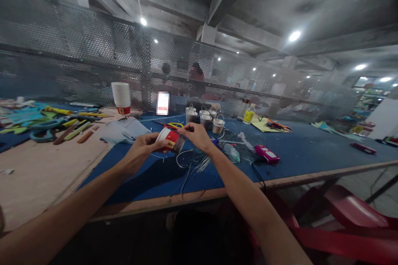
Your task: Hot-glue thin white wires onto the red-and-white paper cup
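A paper cup [172, 136], white with a red and yellow band, lies tilted on its side above the blue table. My left hand [146, 145] is closed around its white end. Greyish strands seem to cover the cup's other end. There, my right hand [195, 134] pinches at the upper edge of the cup; whatever is between its fingertips is too small to tell. Below, a pale cord [180, 161] curls over the table beside a bunch of thin wires [202, 164]. Small handled buckets [205, 119] stand just behind my right hand.
Stacked paper cups [121, 95] stand back left, near scissors [46, 130] and several tools. Rightward are a magenta device [267, 154], a bottle with a yellow label [249, 114] and a yellow sheet [264, 125]. A perforated metal screen [174, 62] runs behind; red chairs [354, 211] are at right.
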`<state>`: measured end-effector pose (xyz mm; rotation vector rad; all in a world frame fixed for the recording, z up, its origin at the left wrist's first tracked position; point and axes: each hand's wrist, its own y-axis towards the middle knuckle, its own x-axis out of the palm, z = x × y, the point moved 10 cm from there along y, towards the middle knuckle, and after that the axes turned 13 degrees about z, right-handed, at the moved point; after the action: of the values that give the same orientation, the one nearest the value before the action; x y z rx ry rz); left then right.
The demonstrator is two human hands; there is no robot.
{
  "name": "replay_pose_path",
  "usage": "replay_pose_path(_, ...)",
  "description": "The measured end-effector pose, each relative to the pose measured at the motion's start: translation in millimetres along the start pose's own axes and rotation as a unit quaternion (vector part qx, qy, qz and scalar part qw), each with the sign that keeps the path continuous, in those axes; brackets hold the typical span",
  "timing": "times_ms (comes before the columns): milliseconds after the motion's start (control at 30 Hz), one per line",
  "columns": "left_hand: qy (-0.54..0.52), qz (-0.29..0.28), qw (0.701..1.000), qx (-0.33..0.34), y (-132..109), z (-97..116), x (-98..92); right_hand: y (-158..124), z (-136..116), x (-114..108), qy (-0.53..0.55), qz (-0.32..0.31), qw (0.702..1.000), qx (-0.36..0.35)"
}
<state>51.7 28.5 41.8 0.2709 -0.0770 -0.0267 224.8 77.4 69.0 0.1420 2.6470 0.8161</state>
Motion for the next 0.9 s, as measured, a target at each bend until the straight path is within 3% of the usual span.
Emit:
replay_pose_path(467,-0.005,0.007,1.0,-0.001,1.0,-1.1,-0.4,-0.5,10.4,5.8,0.025,-0.013,0.998,0.063)
replay_pose_path(700,-0.022,0.003,1.0,-0.007,-3.1,3.6,2.9,-6.7,26.7,12.1,0.038,-0.023,0.991,0.126)
replay_pose_path(900,-0.038,0.002,0.999,-0.011,-3.1,3.2,2.3,-2.7,39.8,14.8,0.027,-0.016,0.991,0.129)
